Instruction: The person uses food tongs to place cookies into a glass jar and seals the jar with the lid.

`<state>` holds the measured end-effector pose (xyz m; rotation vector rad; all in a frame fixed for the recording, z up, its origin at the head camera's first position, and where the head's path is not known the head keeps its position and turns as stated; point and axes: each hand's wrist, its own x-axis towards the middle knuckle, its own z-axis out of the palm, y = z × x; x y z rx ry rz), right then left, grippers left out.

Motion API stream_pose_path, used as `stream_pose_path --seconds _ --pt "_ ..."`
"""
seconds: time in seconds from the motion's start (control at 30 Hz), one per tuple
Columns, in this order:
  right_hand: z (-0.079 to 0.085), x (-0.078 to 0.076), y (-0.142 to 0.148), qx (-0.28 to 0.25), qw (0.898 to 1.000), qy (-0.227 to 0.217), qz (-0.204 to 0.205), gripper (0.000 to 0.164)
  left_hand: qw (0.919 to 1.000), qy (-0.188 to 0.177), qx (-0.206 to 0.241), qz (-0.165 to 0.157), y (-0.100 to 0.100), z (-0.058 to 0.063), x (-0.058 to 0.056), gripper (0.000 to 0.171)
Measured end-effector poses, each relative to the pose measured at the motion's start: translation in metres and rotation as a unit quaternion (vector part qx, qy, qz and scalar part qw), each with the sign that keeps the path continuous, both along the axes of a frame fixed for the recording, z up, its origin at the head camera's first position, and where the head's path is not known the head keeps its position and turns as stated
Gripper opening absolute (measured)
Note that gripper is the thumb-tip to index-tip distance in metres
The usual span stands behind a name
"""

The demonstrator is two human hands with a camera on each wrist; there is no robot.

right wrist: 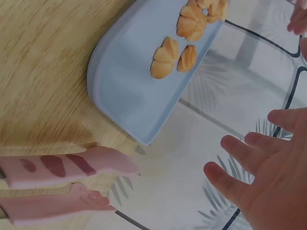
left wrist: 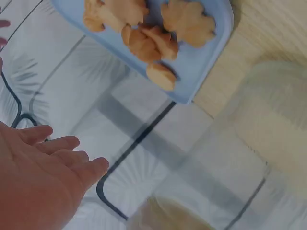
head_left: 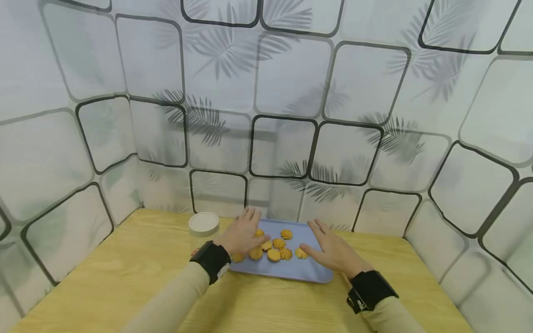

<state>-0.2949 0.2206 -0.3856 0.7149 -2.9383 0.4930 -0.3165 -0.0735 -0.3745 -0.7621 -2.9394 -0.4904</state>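
Note:
A light blue tray lies on the wooden table, bearing several golden fluted cookies, mostly toward its left half. Over the tray's left side is my left hand, fingers extended and palm down, covering part of that edge. My right hand hovers at the tray's right edge with its fingers spread. Neither palm holds anything: the left wrist view shows straight fingers on the left hand, and the right wrist view shows the right hand with fingers apart.
Left of the tray stands a clear jar with a white lid. Two pink pieces with metal at one end lie beside the tray's right side, one with darker stripes. A patterned curtain encloses the table at back and sides.

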Motion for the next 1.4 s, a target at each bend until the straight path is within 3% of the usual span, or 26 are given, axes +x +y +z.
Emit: stream_pose_path --seconds 0.27,0.37,0.43,0.57,0.67,0.73,0.83,1.03,1.23,1.3,1.4 --pt "-0.001 -0.001 0.004 0.014 1.000 0.006 0.000 0.081 0.9980 0.046 -0.008 0.043 -0.035 0.023 -0.003 0.082" --pt "0.000 0.000 0.005 0.018 1.000 0.008 0.004 0.080 0.9946 0.059 0.023 0.083 -0.059 0.029 -0.003 0.090" --pt "0.001 0.003 0.005 0.018 1.000 0.011 0.007 0.080 0.9905 0.048 0.069 0.108 -0.078 0.029 -0.001 0.097" --pt "0.007 0.017 0.002 0.019 1.000 0.017 0.011 0.078 0.9734 -0.028 0.190 0.124 -0.114 0.014 0.007 0.121" --pt "0.013 0.035 -0.003 0.014 1.000 0.015 0.008 0.078 0.9521 -0.090 0.263 0.127 -0.133 -0.004 0.014 0.138" --pt "0.018 0.046 -0.006 0.006 1.000 0.020 0.007 0.078 0.9390 -0.110 0.295 0.137 -0.140 -0.015 0.017 0.142" --pt "0.027 0.056 -0.011 -0.008 0.999 0.034 0.014 0.076 0.9270 -0.117 0.320 0.156 -0.145 -0.027 0.020 0.137" --pt "0.033 0.065 -0.017 -0.021 0.998 0.052 0.030 0.072 0.9255 -0.106 0.330 0.153 -0.144 -0.047 0.015 0.107" --pt "0.024 0.073 -0.018 -0.007 0.998 0.057 0.025 0.071 0.9128 -0.071 0.374 0.149 -0.138 -0.052 0.021 0.102" --pt "0.022 0.074 -0.017 -0.010 0.998 0.050 0.021 0.071 0.9062 -0.065 0.399 0.124 -0.132 -0.048 0.026 0.099" --pt "0.023 0.076 -0.017 -0.019 0.998 0.052 0.031 0.072 0.8937 -0.086 0.437 0.057 -0.114 -0.041 0.034 0.095"
